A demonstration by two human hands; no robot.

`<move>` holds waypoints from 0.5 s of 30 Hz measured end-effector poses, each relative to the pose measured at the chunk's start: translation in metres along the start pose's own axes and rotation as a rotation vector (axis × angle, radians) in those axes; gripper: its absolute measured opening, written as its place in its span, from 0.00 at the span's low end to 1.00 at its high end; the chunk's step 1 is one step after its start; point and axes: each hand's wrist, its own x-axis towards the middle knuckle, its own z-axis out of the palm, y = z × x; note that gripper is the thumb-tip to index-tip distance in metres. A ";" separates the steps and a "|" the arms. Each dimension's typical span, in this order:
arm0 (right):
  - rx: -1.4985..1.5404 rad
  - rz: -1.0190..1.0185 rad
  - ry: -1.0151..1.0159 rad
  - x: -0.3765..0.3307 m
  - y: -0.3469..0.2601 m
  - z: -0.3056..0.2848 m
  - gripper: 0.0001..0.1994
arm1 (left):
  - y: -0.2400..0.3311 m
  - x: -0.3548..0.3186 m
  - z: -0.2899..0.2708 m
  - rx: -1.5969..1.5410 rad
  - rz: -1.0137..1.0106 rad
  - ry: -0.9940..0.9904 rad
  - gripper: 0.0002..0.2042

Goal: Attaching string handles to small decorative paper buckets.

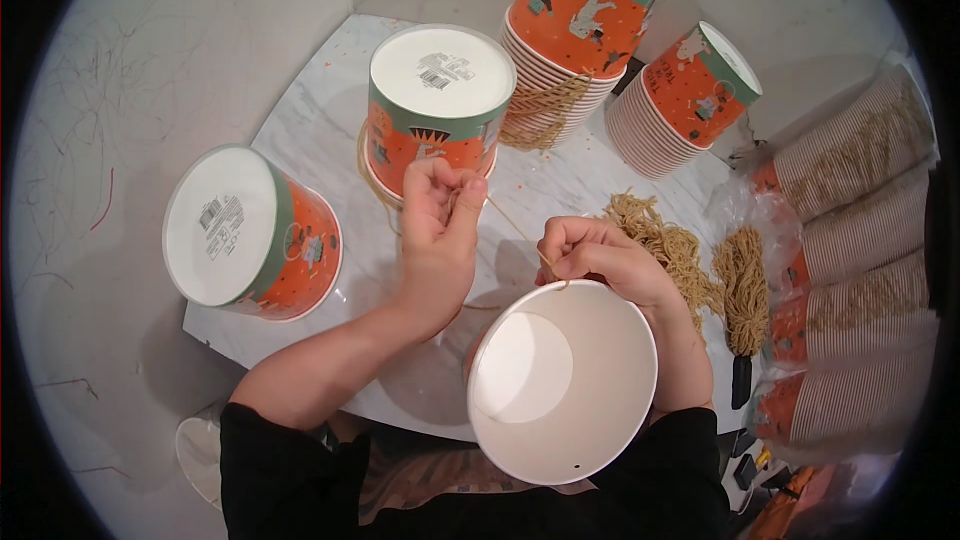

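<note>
A white-lined paper bucket (615, 370) tilts toward me at the table's front edge, its open mouth facing up. One small hole shows in the wall near its lower rim. My right hand (610, 260) is closed at the bucket's far rim, pinching a thin tan cord (512, 224) where it meets the rim. The cord stretches up to my left hand (438, 215), whose thumb and fingers pinch its other part. More tan cord lies by the upturned orange and green bucket (440, 75) just beyond my left hand. The cord's ends are hidden in my fingers.
Another upturned bucket (222, 225) stands at the left. Bucket stacks rise at the back, one (585, 15) with cords hanging on it, another (700, 90) beside it. Loose tan cords (660, 245) and a tied bundle (742, 290) lie right, near plastic-wrapped bucket stacks (860, 230).
</note>
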 end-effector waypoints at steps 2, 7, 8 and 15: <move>0.014 0.005 -0.004 0.002 0.003 0.000 0.02 | -0.005 -0.002 0.000 -0.022 0.027 0.044 0.08; 0.115 0.085 -0.058 0.006 0.007 -0.004 0.02 | -0.008 -0.010 0.006 -0.042 0.076 0.137 0.07; 0.118 0.114 -0.097 0.007 0.009 -0.006 0.03 | -0.010 -0.012 0.007 -0.043 0.075 0.136 0.07; 0.054 0.166 -0.143 0.005 0.004 0.009 0.06 | -0.017 -0.012 0.006 0.015 0.066 0.112 0.07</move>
